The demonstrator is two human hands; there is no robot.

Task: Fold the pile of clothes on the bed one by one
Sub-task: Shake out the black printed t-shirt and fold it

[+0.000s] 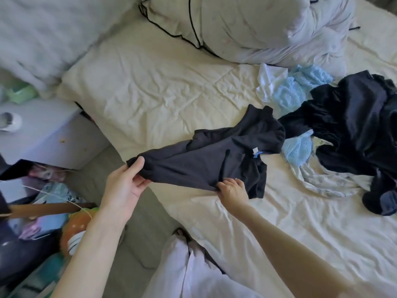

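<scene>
Black garment (210,160), both hands pinching edges

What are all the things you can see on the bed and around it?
black shirt: one, black with a white and blue tag, held over the near bed edge
dark clothes: one heap, navy or black, right side of bed
light blue lace clothes: a few pieces, light blue, beside the dark heap
white clothes: some, white, among the blue ones
sheet: one, cream, covering the bed
pillow: one, pale with black piping, top of bed
left hand: grips the shirt's left end
right hand: pinches the shirt's lower edge
</scene>
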